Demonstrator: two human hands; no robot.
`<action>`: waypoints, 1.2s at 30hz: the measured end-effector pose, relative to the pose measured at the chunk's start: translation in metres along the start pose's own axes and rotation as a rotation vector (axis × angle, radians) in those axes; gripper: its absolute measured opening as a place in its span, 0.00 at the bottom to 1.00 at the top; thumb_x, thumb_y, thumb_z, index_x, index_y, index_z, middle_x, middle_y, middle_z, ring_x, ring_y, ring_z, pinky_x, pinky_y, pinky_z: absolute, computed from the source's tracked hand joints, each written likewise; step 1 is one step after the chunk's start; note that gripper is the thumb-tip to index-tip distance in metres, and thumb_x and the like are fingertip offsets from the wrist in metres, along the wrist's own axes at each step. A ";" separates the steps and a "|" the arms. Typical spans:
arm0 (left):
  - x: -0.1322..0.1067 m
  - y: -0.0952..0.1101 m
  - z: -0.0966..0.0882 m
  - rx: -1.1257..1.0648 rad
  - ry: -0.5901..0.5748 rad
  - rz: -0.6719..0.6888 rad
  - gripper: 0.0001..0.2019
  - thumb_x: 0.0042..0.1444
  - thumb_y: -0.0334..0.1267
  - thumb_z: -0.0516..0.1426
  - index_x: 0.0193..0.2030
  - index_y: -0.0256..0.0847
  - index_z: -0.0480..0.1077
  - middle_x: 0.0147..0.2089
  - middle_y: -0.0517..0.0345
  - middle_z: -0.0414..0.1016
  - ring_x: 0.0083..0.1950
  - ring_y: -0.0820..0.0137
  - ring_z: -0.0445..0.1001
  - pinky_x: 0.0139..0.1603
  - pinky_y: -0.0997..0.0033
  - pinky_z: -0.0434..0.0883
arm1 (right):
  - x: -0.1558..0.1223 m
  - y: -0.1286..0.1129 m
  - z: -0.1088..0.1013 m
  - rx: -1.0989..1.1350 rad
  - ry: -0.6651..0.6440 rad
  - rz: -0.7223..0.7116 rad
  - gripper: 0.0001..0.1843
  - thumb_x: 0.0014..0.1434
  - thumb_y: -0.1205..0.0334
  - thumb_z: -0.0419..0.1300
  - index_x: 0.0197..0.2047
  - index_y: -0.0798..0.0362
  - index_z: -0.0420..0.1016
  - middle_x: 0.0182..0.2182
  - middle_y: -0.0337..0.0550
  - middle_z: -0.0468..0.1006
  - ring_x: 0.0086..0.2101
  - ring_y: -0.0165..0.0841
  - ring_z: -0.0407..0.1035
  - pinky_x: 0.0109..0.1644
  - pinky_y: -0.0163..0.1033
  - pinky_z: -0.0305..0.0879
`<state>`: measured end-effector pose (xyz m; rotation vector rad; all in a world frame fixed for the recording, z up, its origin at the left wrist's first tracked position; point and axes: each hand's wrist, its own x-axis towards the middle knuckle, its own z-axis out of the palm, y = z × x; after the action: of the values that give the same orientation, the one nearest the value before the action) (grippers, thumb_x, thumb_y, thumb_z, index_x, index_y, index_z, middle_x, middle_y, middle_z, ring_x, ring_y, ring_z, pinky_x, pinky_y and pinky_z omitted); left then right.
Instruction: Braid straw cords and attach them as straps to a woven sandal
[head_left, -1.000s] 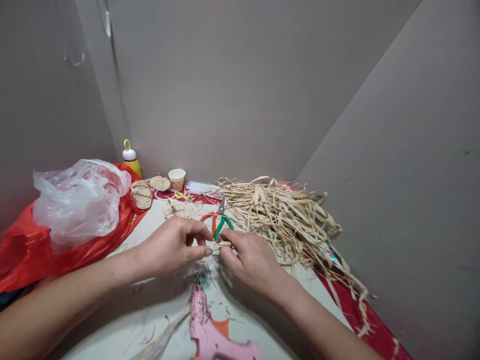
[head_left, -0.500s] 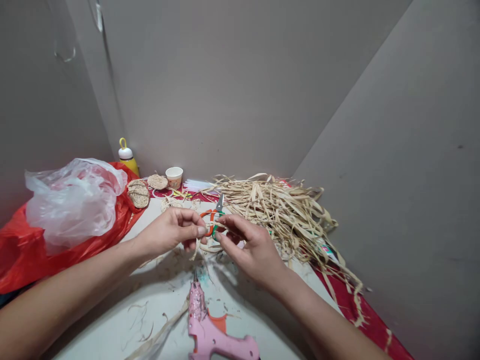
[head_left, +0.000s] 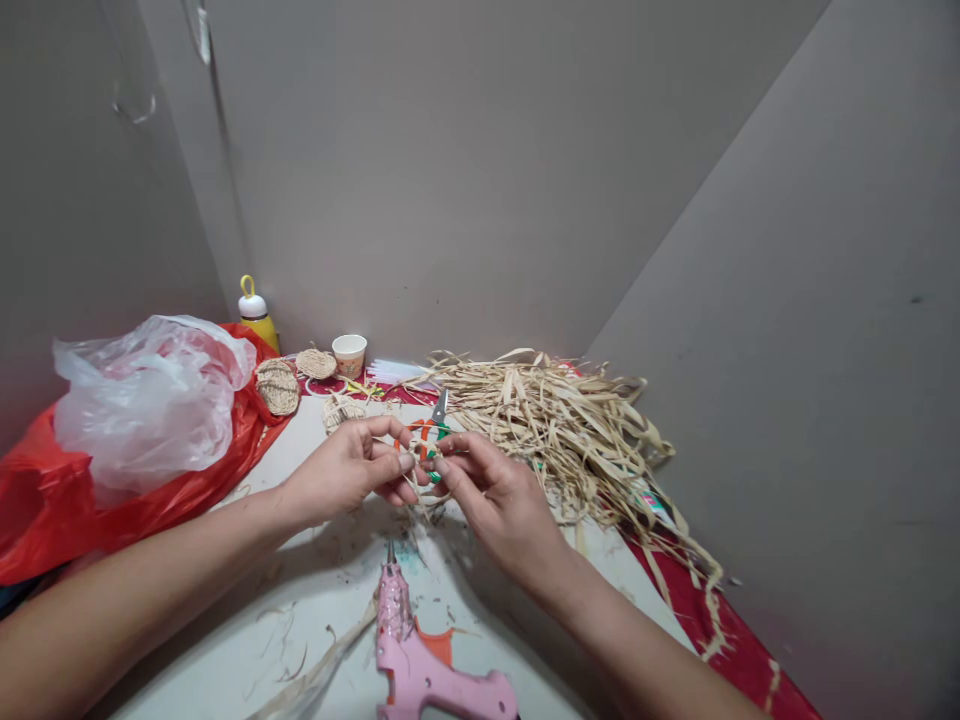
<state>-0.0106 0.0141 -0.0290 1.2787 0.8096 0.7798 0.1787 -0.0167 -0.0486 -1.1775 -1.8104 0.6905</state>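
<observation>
My left hand and my right hand meet above the middle of the white table. Both pinch a small straw ring between their fingertips. The orange and green scissors lie just behind the ring, partly hidden by my fingers. A pile of pale straw strips lies to the right of my right hand. The pink glue gun rests on the table below my hands, its nozzle pointing toward them.
A clear plastic bag lies on a red bag at the left. Woven straw discs, a paper cup and a yellow bottle stand at the back. Grey cardboard walls close in the table.
Both hands have lifted a little off the table with the straw piece. My fingertips have moved closer together around it. The view has shifted slightly.
</observation>
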 end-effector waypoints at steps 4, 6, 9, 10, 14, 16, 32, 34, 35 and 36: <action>0.001 -0.005 0.002 -0.050 -0.006 0.002 0.17 0.47 0.46 0.67 0.36 0.39 0.66 0.24 0.58 0.78 0.27 0.71 0.77 0.32 0.73 0.72 | -0.002 0.002 0.004 -0.037 0.018 -0.036 0.06 0.65 0.61 0.54 0.41 0.49 0.72 0.28 0.38 0.77 0.26 0.32 0.70 0.31 0.36 0.64; 0.002 -0.007 0.003 -0.065 0.006 0.008 0.17 0.47 0.45 0.67 0.34 0.39 0.66 0.25 0.59 0.78 0.28 0.72 0.77 0.32 0.74 0.72 | -0.002 0.002 0.005 -0.006 0.035 -0.054 0.08 0.64 0.61 0.55 0.42 0.48 0.75 0.32 0.40 0.79 0.27 0.32 0.72 0.33 0.37 0.66; 0.002 -0.007 0.003 -0.062 0.030 0.023 0.15 0.45 0.42 0.68 0.31 0.37 0.68 0.25 0.60 0.76 0.28 0.74 0.75 0.32 0.75 0.71 | 0.000 0.001 0.005 0.051 0.070 -0.071 0.10 0.62 0.61 0.58 0.43 0.46 0.80 0.35 0.42 0.82 0.28 0.34 0.74 0.34 0.40 0.70; 0.002 -0.007 0.003 -0.064 0.038 0.029 0.15 0.44 0.41 0.68 0.31 0.37 0.68 0.25 0.61 0.76 0.28 0.75 0.75 0.33 0.75 0.70 | 0.000 0.001 0.005 0.064 0.086 -0.076 0.10 0.61 0.61 0.59 0.43 0.46 0.81 0.35 0.42 0.82 0.27 0.35 0.74 0.34 0.41 0.70; 0.002 -0.005 0.004 -0.112 0.049 0.027 0.14 0.43 0.38 0.69 0.32 0.37 0.70 0.25 0.62 0.75 0.28 0.74 0.75 0.33 0.74 0.71 | 0.001 -0.002 0.004 0.088 0.123 -0.093 0.11 0.59 0.63 0.60 0.42 0.44 0.83 0.29 0.41 0.82 0.25 0.36 0.74 0.32 0.42 0.71; 0.001 -0.004 0.005 -0.140 0.050 0.024 0.15 0.43 0.37 0.69 0.36 0.37 0.71 0.25 0.62 0.75 0.29 0.73 0.76 0.33 0.74 0.72 | 0.001 -0.003 0.004 0.081 0.102 -0.097 0.12 0.60 0.63 0.58 0.43 0.44 0.83 0.27 0.41 0.81 0.24 0.36 0.73 0.32 0.42 0.71; -0.003 -0.005 0.007 -0.250 0.272 0.186 0.16 0.43 0.35 0.70 0.34 0.37 0.68 0.25 0.62 0.77 0.29 0.72 0.79 0.33 0.76 0.75 | -0.001 0.001 0.001 -0.264 0.043 -0.281 0.13 0.65 0.66 0.53 0.51 0.54 0.74 0.36 0.49 0.82 0.32 0.38 0.77 0.37 0.40 0.70; -0.004 -0.004 0.008 -0.265 0.283 0.188 0.16 0.43 0.35 0.69 0.34 0.37 0.67 0.26 0.62 0.77 0.29 0.73 0.79 0.33 0.77 0.75 | -0.001 0.000 0.000 -0.312 0.048 -0.357 0.14 0.65 0.67 0.52 0.51 0.54 0.74 0.40 0.52 0.83 0.37 0.39 0.78 0.41 0.41 0.71; -0.003 -0.001 0.008 -0.269 0.288 0.187 0.16 0.44 0.36 0.69 0.34 0.37 0.66 0.26 0.61 0.77 0.30 0.73 0.79 0.33 0.77 0.75 | 0.000 0.000 0.000 -0.318 0.047 -0.385 0.14 0.65 0.68 0.52 0.51 0.54 0.74 0.42 0.52 0.82 0.39 0.39 0.78 0.44 0.41 0.71; 0.000 0.003 0.009 -0.272 0.293 0.184 0.16 0.44 0.36 0.69 0.34 0.37 0.66 0.26 0.61 0.77 0.30 0.73 0.79 0.33 0.77 0.75 | 0.000 0.000 0.000 -0.315 0.048 -0.404 0.15 0.65 0.68 0.52 0.52 0.53 0.74 0.43 0.52 0.82 0.41 0.39 0.78 0.46 0.41 0.71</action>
<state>-0.0033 0.0102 -0.0246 1.0170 0.7923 1.2035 0.1789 -0.0167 -0.0487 -0.9655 -2.0824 0.1476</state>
